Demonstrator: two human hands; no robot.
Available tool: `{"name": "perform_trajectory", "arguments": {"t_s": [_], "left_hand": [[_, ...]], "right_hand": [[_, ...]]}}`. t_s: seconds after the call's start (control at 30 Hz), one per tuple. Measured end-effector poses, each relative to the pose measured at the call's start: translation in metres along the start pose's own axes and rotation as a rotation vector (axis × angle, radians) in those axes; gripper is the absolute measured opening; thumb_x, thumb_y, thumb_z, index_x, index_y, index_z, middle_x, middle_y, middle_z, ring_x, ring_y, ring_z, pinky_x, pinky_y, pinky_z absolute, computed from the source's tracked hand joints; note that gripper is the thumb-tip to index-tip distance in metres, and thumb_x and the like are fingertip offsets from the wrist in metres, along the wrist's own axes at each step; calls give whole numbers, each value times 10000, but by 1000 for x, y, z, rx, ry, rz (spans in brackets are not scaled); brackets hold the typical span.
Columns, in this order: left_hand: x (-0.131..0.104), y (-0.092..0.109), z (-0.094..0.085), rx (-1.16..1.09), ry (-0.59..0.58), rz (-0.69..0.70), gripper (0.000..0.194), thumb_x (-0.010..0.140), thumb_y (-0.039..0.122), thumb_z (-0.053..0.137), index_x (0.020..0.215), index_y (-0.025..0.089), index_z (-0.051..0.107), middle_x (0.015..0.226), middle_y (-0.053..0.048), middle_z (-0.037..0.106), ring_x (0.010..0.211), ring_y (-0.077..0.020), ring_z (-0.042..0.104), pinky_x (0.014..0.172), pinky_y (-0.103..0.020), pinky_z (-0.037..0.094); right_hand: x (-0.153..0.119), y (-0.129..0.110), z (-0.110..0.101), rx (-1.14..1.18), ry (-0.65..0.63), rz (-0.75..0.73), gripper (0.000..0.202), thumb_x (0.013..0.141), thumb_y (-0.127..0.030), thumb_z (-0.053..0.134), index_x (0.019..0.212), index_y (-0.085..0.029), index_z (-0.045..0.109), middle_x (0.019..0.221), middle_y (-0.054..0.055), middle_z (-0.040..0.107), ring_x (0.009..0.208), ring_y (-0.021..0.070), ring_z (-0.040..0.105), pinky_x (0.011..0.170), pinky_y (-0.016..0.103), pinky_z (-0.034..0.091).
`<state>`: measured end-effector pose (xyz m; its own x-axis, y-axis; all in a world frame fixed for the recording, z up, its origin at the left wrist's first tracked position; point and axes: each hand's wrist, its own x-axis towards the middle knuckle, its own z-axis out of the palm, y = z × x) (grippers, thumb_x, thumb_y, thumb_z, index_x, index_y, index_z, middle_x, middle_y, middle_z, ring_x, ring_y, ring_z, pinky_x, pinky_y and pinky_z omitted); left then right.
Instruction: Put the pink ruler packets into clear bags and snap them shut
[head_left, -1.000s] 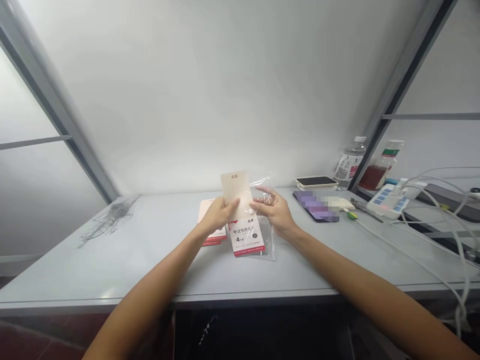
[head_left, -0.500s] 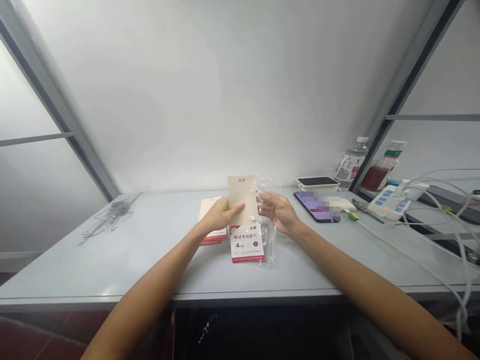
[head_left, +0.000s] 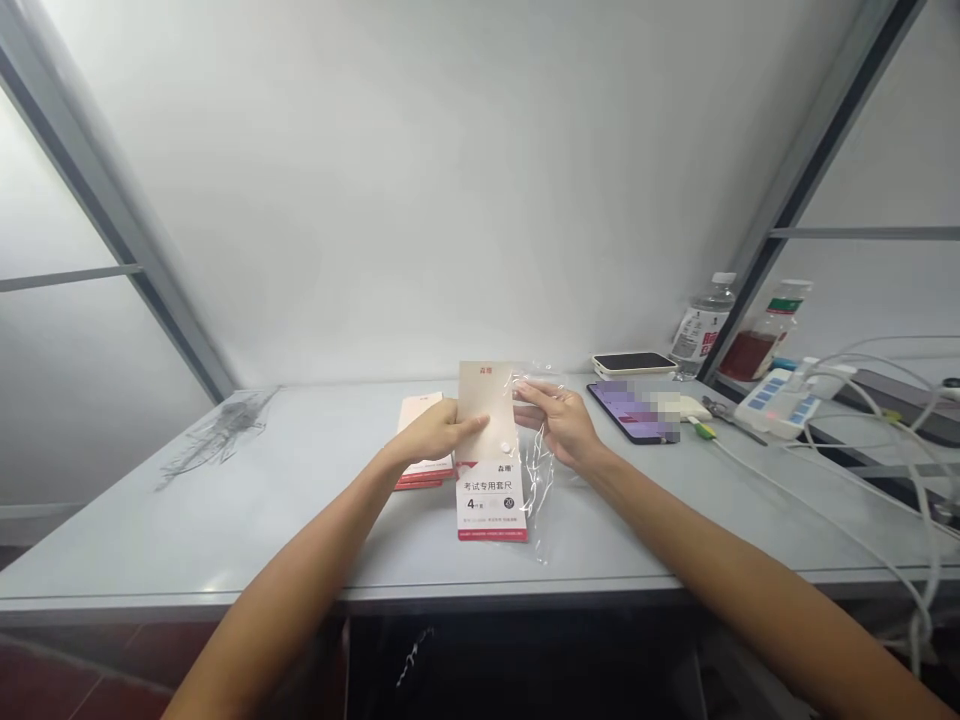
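My left hand (head_left: 439, 430) grips the left edge of a long beige and white card packet (head_left: 491, 495), thumb across its front. The packet is upright above the table, its red-striped end down. A clear plastic bag (head_left: 541, 480) hangs along the packet's right side. My right hand (head_left: 559, 420) pinches the top part of this bag between thumb and fingers. Behind my left hand, a small stack of similar packets (head_left: 424, 470) lies on the table.
Two phones (head_left: 626, 412) (head_left: 634, 364) lie at the right, with a white power strip (head_left: 780, 400), cables and two bottles (head_left: 703, 325) (head_left: 766, 335) beyond. Crumpled clear plastic (head_left: 217, 435) is on the left of the table (head_left: 300, 540).
The packet and the clear bag have moved slightly down in the view. My right fingers have drawn closer together on the bag.
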<state>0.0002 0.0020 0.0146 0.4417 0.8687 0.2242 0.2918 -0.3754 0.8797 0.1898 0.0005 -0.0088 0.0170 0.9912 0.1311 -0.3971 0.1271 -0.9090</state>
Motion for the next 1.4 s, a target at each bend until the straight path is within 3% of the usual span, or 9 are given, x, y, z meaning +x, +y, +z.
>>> {"name": "perform_trajectory", "arguments": {"t_s": [0.1,0.17,0.23,0.33,0.5,0.87,1.17,1.4], "left_hand": [[1,-2,-2,11,-209,-49,330,710,447,553,749,142,673,753,-93,677,664,-207,620,545,-270,470],[1,-3,-3,13,-231,-69,344,734,446,531,821,143,668,832,-103,676,738,-220,622,605,-292,482],[1,-3,0,-6,-207,-77,352,741,440,531,891,146,654,899,-105,668,798,-229,615,650,-310,485],[2,-4,7,-138,-52,-32,379,739,432,551,988,155,623,972,-102,649,845,-229,605,696,-324,485],[5,-7,12,-192,84,-102,444,730,487,546,963,118,629,894,-129,659,791,-251,616,611,-326,491],[3,-4,3,-148,-31,-68,462,723,473,560,1034,136,619,928,-104,663,817,-245,619,643,-315,497],[4,-6,-2,-90,-17,-52,474,739,480,531,1046,127,607,931,-106,662,839,-248,619,666,-327,498],[3,-5,-2,-21,-52,-77,414,724,467,551,943,127,636,904,-93,664,797,-237,619,611,-292,494]], "right_hand": [[-1,0,0,-1,-20,3,210,642,-302,724,812,-191,672,814,39,691,688,184,667,707,339,535],[0,1,-1,-9,-46,15,242,631,-302,732,832,-184,668,793,43,693,668,194,669,699,357,536],[1,2,-1,-20,-62,29,276,619,-301,741,854,-178,663,780,48,694,644,197,668,673,361,539],[1,2,1,-27,-55,36,301,602,-289,752,866,-180,661,781,46,694,615,187,664,628,341,539],[-1,3,4,-39,-29,43,296,598,-297,753,848,-168,662,750,46,688,618,184,662,578,307,540],[-3,6,5,-29,43,32,321,608,-288,746,896,-180,654,801,28,685,587,147,654,584,264,539],[-5,7,7,-21,96,32,355,634,-304,726,963,-205,638,902,33,680,617,144,659,613,269,535],[-3,11,5,-46,64,58,327,635,-301,725,934,-190,653,896,50,686,572,127,636,642,303,546]]}}
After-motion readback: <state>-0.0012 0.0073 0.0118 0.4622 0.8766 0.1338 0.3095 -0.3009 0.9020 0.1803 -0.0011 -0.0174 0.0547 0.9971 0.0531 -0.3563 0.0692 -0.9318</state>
